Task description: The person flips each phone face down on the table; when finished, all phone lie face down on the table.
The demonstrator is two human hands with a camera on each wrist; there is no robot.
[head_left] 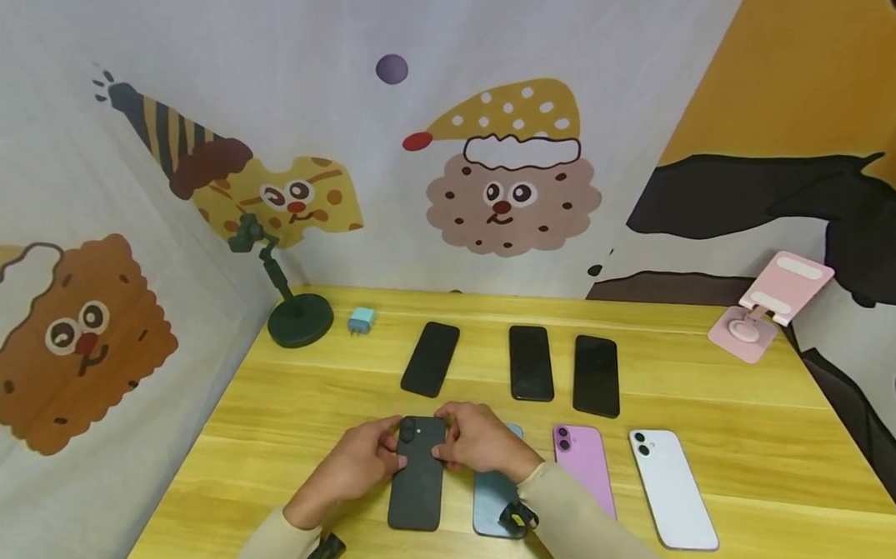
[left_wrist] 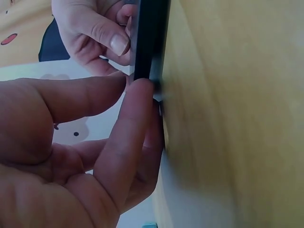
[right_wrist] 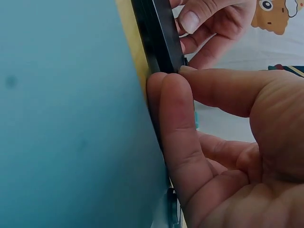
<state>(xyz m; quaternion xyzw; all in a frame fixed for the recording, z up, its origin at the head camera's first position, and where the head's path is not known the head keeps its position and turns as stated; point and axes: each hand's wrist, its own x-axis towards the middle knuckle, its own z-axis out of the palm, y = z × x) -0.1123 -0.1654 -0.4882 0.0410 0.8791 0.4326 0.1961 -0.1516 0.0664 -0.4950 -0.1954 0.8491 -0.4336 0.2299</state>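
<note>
A black smartphone (head_left: pixel 416 495) lies back side up at the near part of the table, its camera lenses at the far end. My left hand (head_left: pixel 357 461) pinches its left edge between thumb and fingers. On the opposite edge, my right hand (head_left: pixel 482 439) pinches it the same way. In the left wrist view, the thin side of the phone (left_wrist: pixel 149 38) shows close over the wood, fingertips at its edge. A blue phone (head_left: pixel 493 494) is partly hidden under my right hand and wrist; its back (right_wrist: pixel 61 114) fills the left of the right wrist view.
To the right lie a pink phone (head_left: pixel 586 465) and a white phone (head_left: pixel 675 489). Farther back are three dark phones (head_left: pixel 431 359), (head_left: pixel 531 363), (head_left: pixel 597 375). A green stand (head_left: pixel 301 320), a blue plug charger (head_left: pixel 361 319) and a pink folding stand (head_left: pixel 786 286) stand along the back.
</note>
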